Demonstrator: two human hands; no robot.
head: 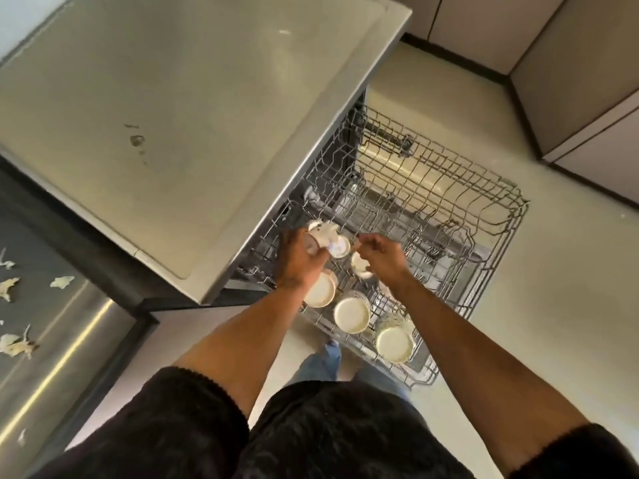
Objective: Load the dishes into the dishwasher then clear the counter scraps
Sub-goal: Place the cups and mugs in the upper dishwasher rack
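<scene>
Pale kitchen floor lies under the pulled-out rack point(491, 202). My left hand point(299, 257) grips a small glass point(326, 238) over the rack's near corner: light, slick, breakable, best held round its wall. My right hand point(380, 257) pinches a wire beside it. Upturned glasses point(351, 314) crowd below; scraps point(14, 344) wait on the surface point(48, 305), far left of the rack.

Head view, single camera, worn on my head. Faces steeply down and forward, from standing height above the pulled-out rack point(432, 209). Near field: my forearms, both reaching in from the bottom edge. Mid field: my left hand point(297, 261) and right hand point(380, 257), over the rack. Left: the counter point(155, 115). Top right: floor point(553, 271) and cabinets point(587, 81), farther off. Wide-angle bending at the edges. No second view.
</scene>
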